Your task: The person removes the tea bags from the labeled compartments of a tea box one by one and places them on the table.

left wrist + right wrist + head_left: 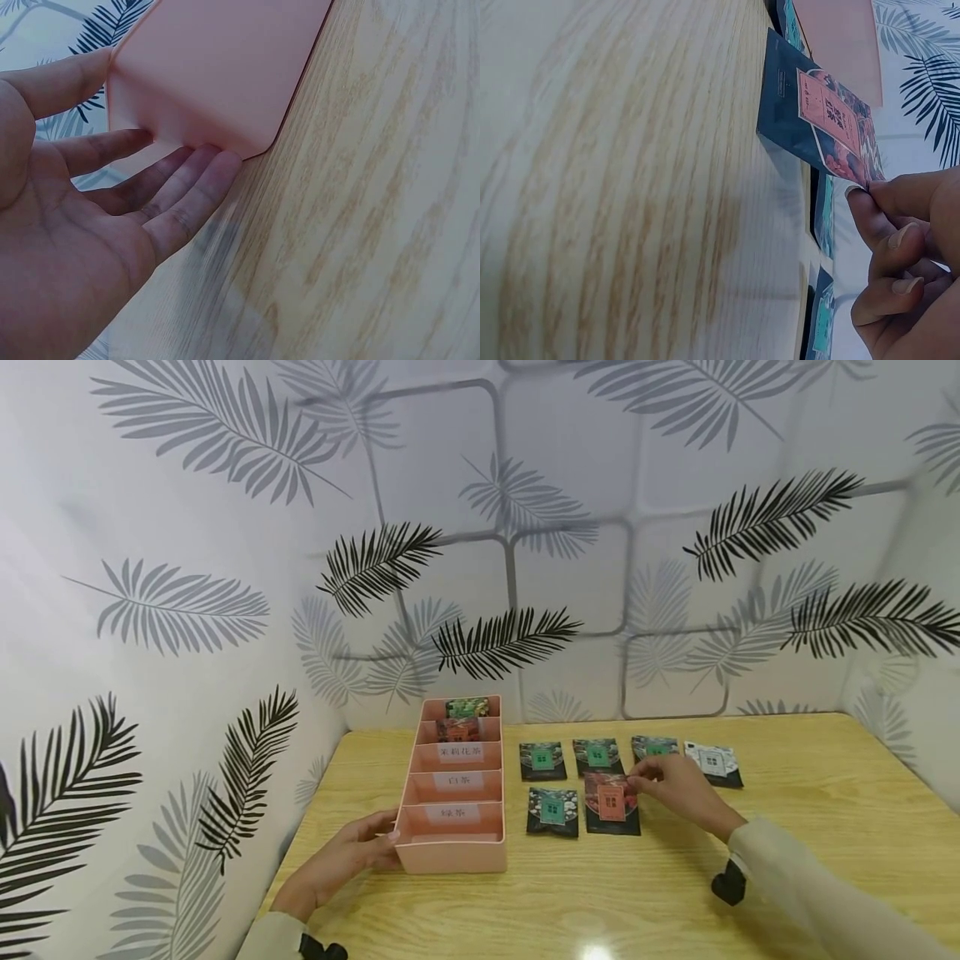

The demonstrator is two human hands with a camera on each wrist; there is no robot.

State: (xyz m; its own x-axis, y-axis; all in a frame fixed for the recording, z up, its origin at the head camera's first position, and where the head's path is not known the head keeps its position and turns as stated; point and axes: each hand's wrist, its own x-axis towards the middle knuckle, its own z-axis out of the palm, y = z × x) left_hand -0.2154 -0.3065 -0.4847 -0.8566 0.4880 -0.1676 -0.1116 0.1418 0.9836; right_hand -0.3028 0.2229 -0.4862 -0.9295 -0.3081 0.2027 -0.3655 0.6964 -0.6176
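Observation:
My right hand pinches the upper right corner of a red and black tea packet between thumb and finger. In the right wrist view this packet is tilted, its upper end raised above the wood and its lower end close to it. My left hand touches the near left corner of a pink divided box. The left wrist view shows the fingertips against the box's outer wall, with the thumb at its edge. Labels in Chinese characters mark the box's nearer compartments.
Several dark tea packets with green labels lie right of the box, one of them a black-and-white packet in the nearer row. A packet with a white label lies far right. Green and red packets stand in the box's rear compartments. A leaf-patterned wall backs the wooden table.

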